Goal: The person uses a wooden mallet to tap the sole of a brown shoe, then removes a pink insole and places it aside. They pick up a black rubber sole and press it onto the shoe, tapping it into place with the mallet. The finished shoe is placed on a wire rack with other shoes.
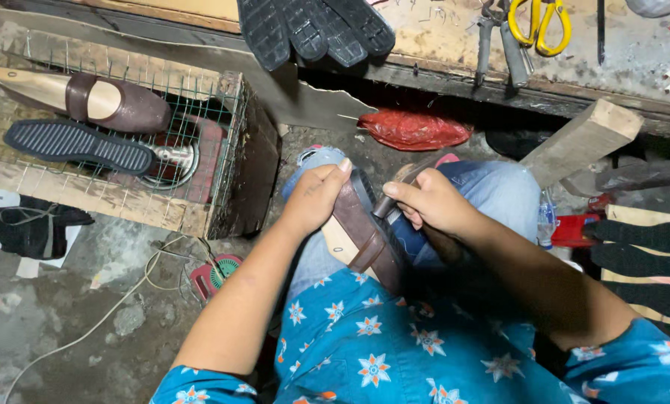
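Observation:
My left hand point(316, 196) grips the toe end of a brown shoe point(365, 236) that rests sole-side towards my lap, on my jeans-clad knees. My right hand point(428, 202) is closed around a hammer point(395, 193), its head pressed against the shoe's black sole edge. The hammer's handle is mostly hidden by my fingers. I wear a blue flowered shirt.
A wire-topped wooden crate point(200, 217) at the left carries another brown shoe point(95, 101) and a black sole point(77, 144). Black soles point(312, 30) lie on the bench ahead, with yellow-handled scissors point(541, 26) and pliers. More soles point(642, 251) at right, a red bag point(413, 129), a wood block point(582, 138).

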Demonstrator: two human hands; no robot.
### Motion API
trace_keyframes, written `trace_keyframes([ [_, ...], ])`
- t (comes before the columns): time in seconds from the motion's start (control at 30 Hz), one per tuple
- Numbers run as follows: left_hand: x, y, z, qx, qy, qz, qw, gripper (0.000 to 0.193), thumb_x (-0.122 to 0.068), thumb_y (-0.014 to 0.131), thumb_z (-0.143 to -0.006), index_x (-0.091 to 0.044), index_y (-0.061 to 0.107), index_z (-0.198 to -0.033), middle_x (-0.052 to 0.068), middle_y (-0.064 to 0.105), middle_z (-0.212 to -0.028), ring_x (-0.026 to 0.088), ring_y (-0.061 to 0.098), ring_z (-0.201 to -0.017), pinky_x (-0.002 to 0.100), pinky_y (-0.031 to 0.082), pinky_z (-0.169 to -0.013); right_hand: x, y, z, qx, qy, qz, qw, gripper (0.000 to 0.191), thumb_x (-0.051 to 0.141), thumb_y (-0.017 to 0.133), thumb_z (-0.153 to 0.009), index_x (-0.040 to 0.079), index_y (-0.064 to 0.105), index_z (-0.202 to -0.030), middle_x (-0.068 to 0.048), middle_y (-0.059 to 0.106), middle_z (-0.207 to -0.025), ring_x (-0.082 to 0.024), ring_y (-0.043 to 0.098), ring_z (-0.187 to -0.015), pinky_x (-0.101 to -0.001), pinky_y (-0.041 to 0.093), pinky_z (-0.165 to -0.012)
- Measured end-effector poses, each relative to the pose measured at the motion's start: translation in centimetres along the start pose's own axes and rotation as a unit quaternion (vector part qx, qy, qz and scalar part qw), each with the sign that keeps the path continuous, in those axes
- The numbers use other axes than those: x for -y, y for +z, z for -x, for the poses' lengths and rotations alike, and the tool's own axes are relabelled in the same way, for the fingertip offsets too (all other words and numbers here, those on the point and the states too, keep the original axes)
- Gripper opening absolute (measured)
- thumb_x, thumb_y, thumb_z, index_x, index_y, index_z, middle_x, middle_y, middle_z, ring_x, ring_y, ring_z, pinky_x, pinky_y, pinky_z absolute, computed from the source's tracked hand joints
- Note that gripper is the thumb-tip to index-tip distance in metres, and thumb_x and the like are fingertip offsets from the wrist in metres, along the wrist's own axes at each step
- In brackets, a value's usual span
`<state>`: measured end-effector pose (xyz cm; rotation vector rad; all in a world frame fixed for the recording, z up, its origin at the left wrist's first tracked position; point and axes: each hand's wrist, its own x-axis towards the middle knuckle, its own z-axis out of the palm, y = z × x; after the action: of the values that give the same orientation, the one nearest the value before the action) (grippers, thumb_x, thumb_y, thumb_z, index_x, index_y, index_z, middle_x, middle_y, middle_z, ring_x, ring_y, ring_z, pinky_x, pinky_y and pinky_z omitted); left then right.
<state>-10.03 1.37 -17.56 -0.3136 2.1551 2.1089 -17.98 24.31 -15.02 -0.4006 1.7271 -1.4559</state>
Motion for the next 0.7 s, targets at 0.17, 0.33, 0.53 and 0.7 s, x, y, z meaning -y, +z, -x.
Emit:
trace_keyframes([
  [0.17, -1.4, 0.3, -1.1, -0.036, -0.035, -0.091, 0.995, 0.053, -0.049, 0.049, -0.101, -0.007, 0.066, -0.074, 0.000, 0.065, -0.067, 0.012, 0.059, -0.064, 0.031, 0.050, -0.062, 3.2, -0.2, -0.5, -0.056, -0.229, 0.342, 0.909, 0.032, 0.035, 0.072, -0.094, 0.006, 0.067, -0.080, 0.003, 0.061, -0.067, -0.007, 0.056, -0.059, -0.0252, 0.042, -0.050],
  [0.33, -1.4, 0.7, -0.3, -0.007, 0.001, -0.072, 0.997, 0.057, -0.050, 0.046, -0.104, -0.005, 0.066, -0.074, 0.001, 0.066, -0.070, 0.012, 0.059, -0.066, 0.031, 0.050, -0.065, 3.1, -0.8, 1.3, -0.040, -0.001, 0.126, 0.991, 0.027, 0.032, 0.069, -0.090, 0.009, 0.063, -0.077, 0.000, 0.050, -0.053, -0.011, 0.047, -0.040, -0.0293, 0.035, -0.037],
  [0.53, -0.7, 0.8, -0.5, -0.018, -0.011, -0.076, 0.997, 0.057, -0.049, 0.047, -0.103, -0.003, 0.065, -0.075, 0.005, 0.066, -0.069, 0.014, 0.060, -0.066, 0.034, 0.051, -0.065, 1.5, -0.8, 0.2, -0.034, -0.002, -0.039, 0.999, 0.038, 0.031, 0.067, -0.099, 0.008, 0.055, -0.071, 0.000, 0.050, -0.053, -0.010, 0.047, -0.041, -0.0278, 0.038, -0.039],
  [0.7, -2.0, 1.6, -1.2, -0.033, 0.023, -0.144, 0.989, 0.054, -0.049, 0.047, -0.102, -0.003, 0.068, -0.081, 0.010, 0.066, -0.069, 0.019, 0.063, -0.068, 0.035, 0.051, -0.070, 3.9, -2.4, -1.3, -0.020, -0.284, 0.310, 0.907, 0.032, 0.033, 0.072, -0.097, 0.007, 0.065, -0.080, 0.001, 0.062, -0.069, -0.010, 0.058, -0.059, -0.0271, 0.046, -0.050],
])
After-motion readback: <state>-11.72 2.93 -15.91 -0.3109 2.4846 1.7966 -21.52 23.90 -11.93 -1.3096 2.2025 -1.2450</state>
